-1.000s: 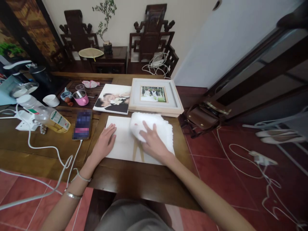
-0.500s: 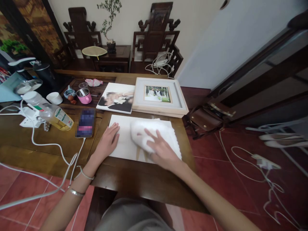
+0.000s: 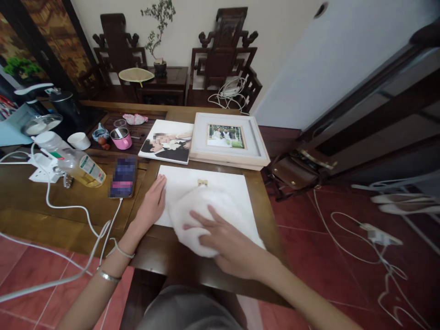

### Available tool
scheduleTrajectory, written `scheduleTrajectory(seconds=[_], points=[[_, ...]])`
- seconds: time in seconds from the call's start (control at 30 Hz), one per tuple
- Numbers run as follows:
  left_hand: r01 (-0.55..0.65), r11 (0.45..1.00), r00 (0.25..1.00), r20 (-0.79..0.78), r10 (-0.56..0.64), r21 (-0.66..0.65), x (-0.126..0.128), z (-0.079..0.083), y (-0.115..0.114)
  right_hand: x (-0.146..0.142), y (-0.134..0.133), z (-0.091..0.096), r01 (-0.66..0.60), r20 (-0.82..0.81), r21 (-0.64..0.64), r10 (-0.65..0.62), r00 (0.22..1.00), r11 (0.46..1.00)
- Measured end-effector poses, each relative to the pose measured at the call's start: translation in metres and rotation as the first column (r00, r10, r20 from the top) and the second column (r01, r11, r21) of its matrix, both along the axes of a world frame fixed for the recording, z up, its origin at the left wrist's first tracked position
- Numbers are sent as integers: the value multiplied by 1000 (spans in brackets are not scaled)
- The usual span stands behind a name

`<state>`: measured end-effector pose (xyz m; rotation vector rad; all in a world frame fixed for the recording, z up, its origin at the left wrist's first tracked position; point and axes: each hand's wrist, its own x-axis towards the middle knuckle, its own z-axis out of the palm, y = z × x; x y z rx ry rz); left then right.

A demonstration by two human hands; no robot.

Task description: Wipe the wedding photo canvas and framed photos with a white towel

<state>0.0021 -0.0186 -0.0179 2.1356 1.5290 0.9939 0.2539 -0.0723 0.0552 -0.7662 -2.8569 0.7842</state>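
A flat white panel lies in front of me, near the table's front edge. Its upper middle bears a small gold-coloured fitting. Resting on the panel's left edge, my left hand is open with its fingers stretched out. My right hand presses a bunched white cloth onto the panel, the index and middle fingers spread over it and folds caught by the thumb side. The cloth covers the panel's middle and hangs past its near edge.
Behind the panel lie a photo print and a pale wooden picture frame. To the left are a phone on a cable, an oil-coloured liquid bottle, a power strip and a pink cup. A brown bag stands at right.
My right hand has drawn the cloth towards me and slightly left, uncovering the gold-coloured fitting and the panel's upper right. My left hand has slid slightly left along the panel's edge.
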Motion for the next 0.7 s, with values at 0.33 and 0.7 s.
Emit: scheduleTrajectory(seconds=[0.33,0.7], points=[[-328,944,944,-26,329,45,5,4,-7,94,-1,-63,640,-192,113,-615,765,760],[-99,879,740,556,378,-466,4,49,-19,92,4,-66,551,-309,133,-494,813,824]])
